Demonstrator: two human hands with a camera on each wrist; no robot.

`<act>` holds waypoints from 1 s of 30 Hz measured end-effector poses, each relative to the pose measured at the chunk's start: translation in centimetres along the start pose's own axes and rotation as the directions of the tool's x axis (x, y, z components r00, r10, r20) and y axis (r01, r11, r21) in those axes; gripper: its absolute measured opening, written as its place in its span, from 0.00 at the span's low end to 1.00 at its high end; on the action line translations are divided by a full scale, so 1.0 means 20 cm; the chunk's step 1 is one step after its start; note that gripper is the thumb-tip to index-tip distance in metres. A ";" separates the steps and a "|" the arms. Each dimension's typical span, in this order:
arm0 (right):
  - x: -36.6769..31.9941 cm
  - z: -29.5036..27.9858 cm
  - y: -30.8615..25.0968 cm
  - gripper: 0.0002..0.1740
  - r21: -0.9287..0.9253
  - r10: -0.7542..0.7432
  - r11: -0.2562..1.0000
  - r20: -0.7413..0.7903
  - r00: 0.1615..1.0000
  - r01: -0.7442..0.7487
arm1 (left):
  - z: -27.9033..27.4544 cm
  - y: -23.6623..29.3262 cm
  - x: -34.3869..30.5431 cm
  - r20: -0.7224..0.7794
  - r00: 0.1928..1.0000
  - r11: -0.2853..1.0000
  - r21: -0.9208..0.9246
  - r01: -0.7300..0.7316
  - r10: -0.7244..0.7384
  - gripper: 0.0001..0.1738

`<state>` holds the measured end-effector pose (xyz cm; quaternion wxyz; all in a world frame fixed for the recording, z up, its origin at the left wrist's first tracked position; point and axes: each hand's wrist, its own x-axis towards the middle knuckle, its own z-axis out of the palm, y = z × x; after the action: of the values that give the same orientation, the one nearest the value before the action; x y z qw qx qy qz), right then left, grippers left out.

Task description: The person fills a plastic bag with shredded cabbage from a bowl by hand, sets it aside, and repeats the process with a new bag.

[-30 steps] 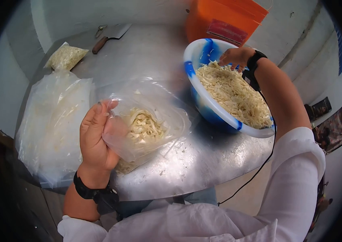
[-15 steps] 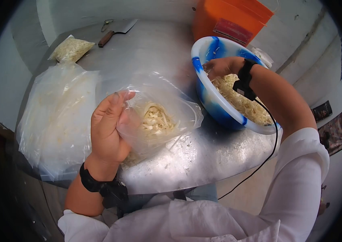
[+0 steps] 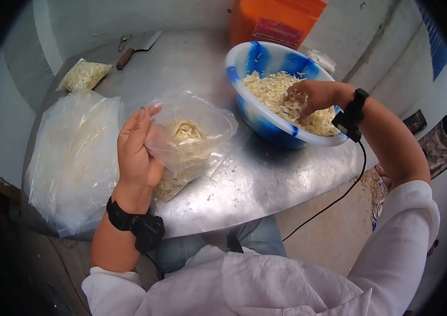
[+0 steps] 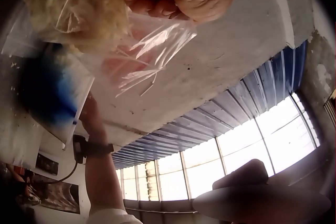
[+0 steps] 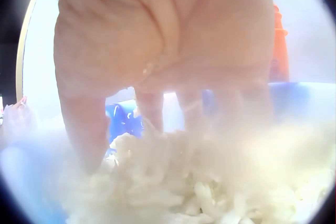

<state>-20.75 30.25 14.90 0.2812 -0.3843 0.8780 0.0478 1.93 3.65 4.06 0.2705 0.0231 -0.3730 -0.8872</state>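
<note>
Open-mouthed clear plastic bag (image 3: 214, 125), likely slippery, I'd take by the rim my left hand (image 3: 137, 145) pinches; right hand (image 3: 318, 97), fingers spread, touches pale shreds (image 3: 269, 89).

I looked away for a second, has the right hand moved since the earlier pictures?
Yes, the right hand has moved toward the bowl's nearer right side.

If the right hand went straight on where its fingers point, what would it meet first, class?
Shreds in the bowl; the right hand seems to touch them, though depth is unclear.
</note>
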 end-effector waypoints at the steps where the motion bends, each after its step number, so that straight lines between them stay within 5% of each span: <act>1: 0.01 0.01 0.02 0.37 0.013 -0.070 0.997 -0.082 0.994 0.072 | 0.00 0.00 0.00 0.000 1.000 1.000 -0.001 -0.001 0.001 0.13; 6: 0.15 0.09 -0.03 0.39 -0.058 -0.310 0.950 -0.235 0.921 0.306 | 0.03 0.00 -0.01 -0.020 1.000 0.999 -0.032 0.020 -0.021 0.11; 9: 0.21 0.10 -0.16 0.39 0.039 -0.095 0.995 0.054 0.994 0.093 | 0.00 -0.01 0.01 0.014 1.000 0.998 -0.057 0.018 -0.017 0.11; 16: 0.11 0.06 0.05 0.45 -0.088 0.078 0.994 0.091 0.993 -0.070 | 0.01 0.01 0.00 0.008 1.000 0.998 -0.054 0.024 -0.023 0.11; 28: -0.17 0.15 0.10 0.34 -0.151 0.094 0.980 -0.209 0.973 -0.127 | 0.14 0.06 -0.02 0.018 0.999 0.997 0.073 0.030 -0.032 0.11; 30: -0.19 0.15 0.11 0.33 -0.178 0.048 0.980 -0.250 0.967 -0.094 | 0.25 0.11 -0.05 -0.106 0.994 0.986 0.164 0.041 -0.023 0.10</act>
<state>-18.85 35.12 14.06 0.1313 -0.3804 0.9108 0.0928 2.57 6.03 8.97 0.2724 0.0979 -0.4307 -0.8548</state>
